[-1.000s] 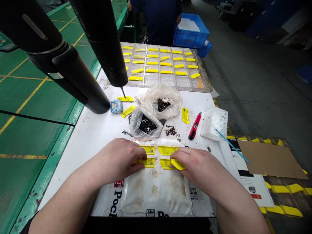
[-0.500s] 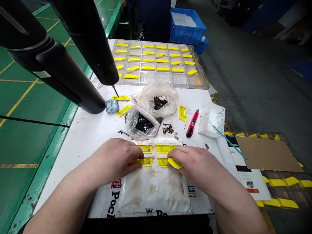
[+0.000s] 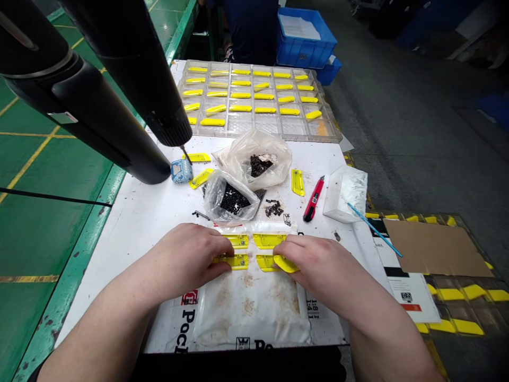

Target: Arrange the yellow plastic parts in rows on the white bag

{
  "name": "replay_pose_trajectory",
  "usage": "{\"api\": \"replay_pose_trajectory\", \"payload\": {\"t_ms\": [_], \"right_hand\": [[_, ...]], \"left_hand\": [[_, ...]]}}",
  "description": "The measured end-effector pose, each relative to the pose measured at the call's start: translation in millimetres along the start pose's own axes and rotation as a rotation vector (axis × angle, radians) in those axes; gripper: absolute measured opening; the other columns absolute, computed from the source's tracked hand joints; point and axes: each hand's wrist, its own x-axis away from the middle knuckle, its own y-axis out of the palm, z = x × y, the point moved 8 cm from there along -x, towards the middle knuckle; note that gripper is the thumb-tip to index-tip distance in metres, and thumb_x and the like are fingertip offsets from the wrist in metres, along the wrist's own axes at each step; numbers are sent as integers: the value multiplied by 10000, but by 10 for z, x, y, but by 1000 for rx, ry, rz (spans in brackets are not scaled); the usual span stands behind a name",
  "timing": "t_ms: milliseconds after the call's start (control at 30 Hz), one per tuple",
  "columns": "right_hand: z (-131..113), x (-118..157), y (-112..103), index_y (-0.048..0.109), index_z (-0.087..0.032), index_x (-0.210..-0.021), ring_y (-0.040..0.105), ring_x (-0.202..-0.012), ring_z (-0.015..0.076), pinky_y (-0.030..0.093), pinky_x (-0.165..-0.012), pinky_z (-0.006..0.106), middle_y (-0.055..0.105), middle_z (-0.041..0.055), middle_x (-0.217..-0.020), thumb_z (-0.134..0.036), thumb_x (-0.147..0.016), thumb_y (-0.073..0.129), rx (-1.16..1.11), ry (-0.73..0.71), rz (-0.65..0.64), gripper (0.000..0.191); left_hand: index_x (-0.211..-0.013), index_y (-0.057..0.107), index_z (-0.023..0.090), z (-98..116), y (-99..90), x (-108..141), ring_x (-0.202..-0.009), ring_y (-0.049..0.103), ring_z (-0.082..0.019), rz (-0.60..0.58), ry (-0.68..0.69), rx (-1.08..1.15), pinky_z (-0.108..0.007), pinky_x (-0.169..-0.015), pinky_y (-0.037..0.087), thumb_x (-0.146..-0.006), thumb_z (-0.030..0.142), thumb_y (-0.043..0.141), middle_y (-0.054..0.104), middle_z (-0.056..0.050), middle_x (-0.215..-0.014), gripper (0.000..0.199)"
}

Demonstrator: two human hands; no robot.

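Observation:
On a padded white plastic bag [image 3: 254, 313] lie yellow plastic shells in two rows, hollow side up. My left hand [image 3: 199, 254] is closed with thumb and fingers at the left end of the lower-left yellow shell [image 3: 239, 261]; the upper-left yellow shell [image 3: 240, 241] runs behind its fingers. In my closed right hand [image 3: 312, 257] is a yellow shell [image 3: 285, 263], smooth side up. It partly covers the lower-right yellow shell [image 3: 264, 263]. Near the right fingers rests the upper-right yellow shell [image 3: 267, 241]. Fingertips of both hands are partly hidden.
Ahead are two bags of small black parts [image 3: 234, 200] [image 3: 260, 165], a red utility knife [image 3: 314, 199] and a white box [image 3: 345, 195]. An electric screwdriver [image 3: 170, 119] hangs beside a black bottle [image 3: 119, 127] at left. A divided tray [image 3: 254, 124] holds yellow shells behind.
The view has shifted slightly, and the screwdriver tip sits a little lower and further left. Both hands keep their places on the shells.

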Motion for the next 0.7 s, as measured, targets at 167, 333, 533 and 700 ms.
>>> {"api": "replay_pose_trajectory", "payload": {"t_ms": [167,333,533,700], "right_hand": [[-3,2,-6,759,-252,-1065,683,-849,210,375,-687,334,721,-32,-996,44,-840,749,0,-10,11,372],[-7,-3,1,763,-252,-1074,698,-838,216,401,-679,339,722,-37,-997,54,-810,817,9,-14,25,408],[24,35,-28,741,-261,-1116,717,-867,220,467,-697,351,727,-36,-1034,-124,-910,909,-33,-41,88,299],[-32,136,-141,665,-314,-1323,720,-1048,187,567,-893,330,716,-39,-1217,-222,-1029,822,-240,-106,136,346]], "left_hand": [[-1088,814,329,7,-3,-9,-874,790,-228,11,-4,-12,-344,-699,445,-984,326,760,826,42,-995,117],[-1079,817,329,5,7,-11,-847,791,-218,50,13,-12,-349,-673,440,-970,324,781,824,45,-962,115],[-1038,821,311,18,-38,20,-773,771,-189,142,79,5,-329,-635,427,-942,304,823,810,49,-902,96],[-1053,800,285,86,-140,102,-771,743,-165,248,178,129,-302,-670,447,-943,342,862,794,50,-914,139]]}}
